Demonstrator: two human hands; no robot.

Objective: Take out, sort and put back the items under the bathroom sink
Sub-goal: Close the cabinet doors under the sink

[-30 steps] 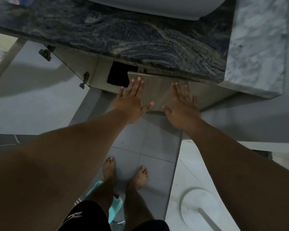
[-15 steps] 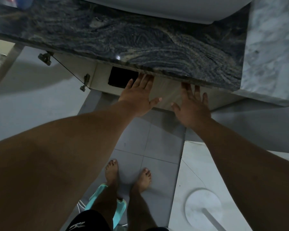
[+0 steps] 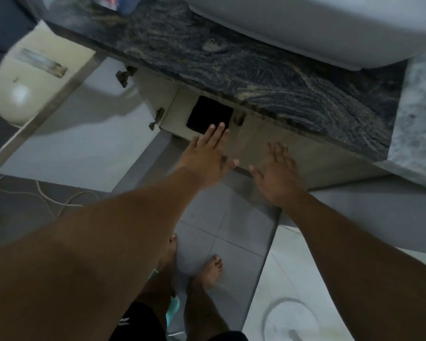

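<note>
Under the dark marble table (image 3: 268, 77), the right cabinet door (image 3: 293, 153) at twelve o'clock is faced by both hands, left hand (image 3: 205, 156) and right hand (image 3: 277, 173), spread flat and empty, so fingers could be pinched at its edge.

Seen from above, the left hand (image 3: 207, 156) and right hand (image 3: 276, 173) reach forward, fingers spread flat, over the wood-grain cabinet door (image 3: 293, 156) under the dark veined stone counter (image 3: 256, 70). The left fingertips lie by a black opening (image 3: 207, 114) in the cabinet. A white sink basin (image 3: 305, 25) sits on the counter. Another door (image 3: 71, 134) hangs open at left, its hinges (image 3: 123, 75) showing. Bare feet (image 3: 212, 271) stand on grey floor tiles (image 3: 226, 225)
</note>
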